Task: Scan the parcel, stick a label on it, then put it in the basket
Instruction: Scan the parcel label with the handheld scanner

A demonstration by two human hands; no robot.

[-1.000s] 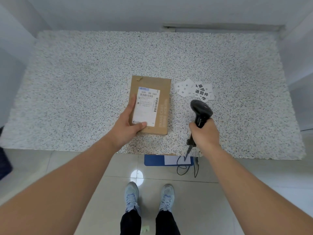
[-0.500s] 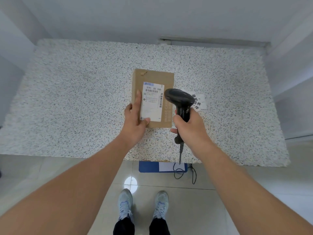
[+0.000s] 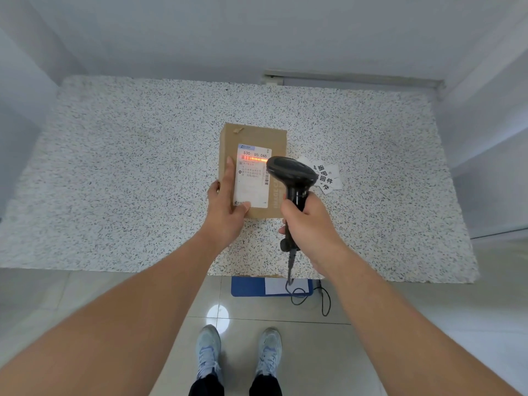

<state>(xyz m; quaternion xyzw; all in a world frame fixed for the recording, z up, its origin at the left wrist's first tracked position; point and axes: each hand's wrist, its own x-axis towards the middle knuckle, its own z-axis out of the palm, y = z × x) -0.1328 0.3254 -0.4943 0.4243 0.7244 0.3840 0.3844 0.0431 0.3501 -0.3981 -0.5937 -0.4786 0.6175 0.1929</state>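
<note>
While the red scan line is falling across the top barcode of the shipping slip (image 3: pixel 253 176), the step in hand is judged to be the scan itself; to do it well, the scanner (image 3: pixel 292 173) is best kept steady with the line crossing every bar, and the parcel (image 3: pixel 253 138) kept flat and still. Parcel: brown cardboard box, lying flat near the middle of the speckled desk (image 3: pixel 120 167), slip facing up. Left hand (image 3: pixel 228 208): grip half open, palm pressing on the near left corner of the parcel, fingers lying along the slip's left edge, thumb on its lower edge; it is bracing rather than lifting. Right hand (image 3: pixel 310 224): grip closed around the scanner's handle, head pointing at the slip from the right, hanging just above the parcel's right edge; cable trailing down over the desk's front. Loose labels (image 3: pixel 328 175): small white pile with black characters, lying on the desk just right of the parcel, partly hidden behind the scanner head; none is on the parcel yet, so labelling is judged outstanding. Basket: not in view.
</note>
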